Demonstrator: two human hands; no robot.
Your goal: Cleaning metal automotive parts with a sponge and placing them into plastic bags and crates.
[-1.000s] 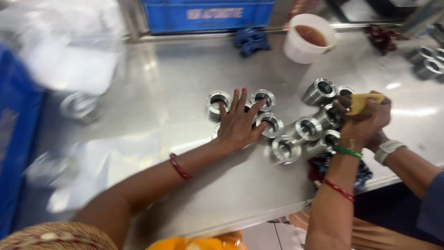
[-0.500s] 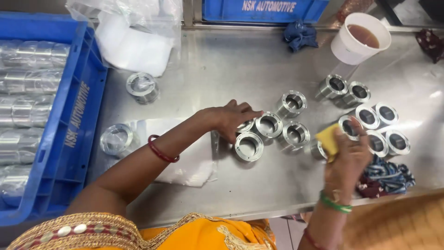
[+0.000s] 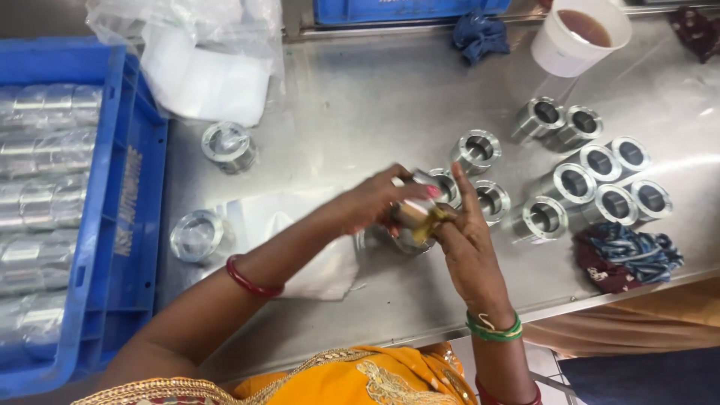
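Note:
My left hand (image 3: 371,204) grips a short shiny metal ring-shaped part (image 3: 413,211) just above the steel table (image 3: 375,97). My right hand (image 3: 463,236) presses a yellow sponge (image 3: 429,220) against that part from the right; most of the sponge is hidden between my fingers. Several more metal rings (image 3: 576,182) stand on the table to the right of my hands, and one ring (image 3: 475,151) stands just beyond them. A clear plastic sheet (image 3: 300,240) lies under my left forearm.
A blue crate (image 3: 127,202) at the left holds wrapped metal cylinders. Two bagged rings (image 3: 227,145) lie near it. Plastic bags (image 3: 202,67), a blue cloth (image 3: 480,34) and a white cup of brown liquid (image 3: 579,34) sit at the back. A patterned rag (image 3: 626,255) lies by the front edge.
My left hand lifted a ring off the table. My right hand moved left with the sponge and now meets that ring.

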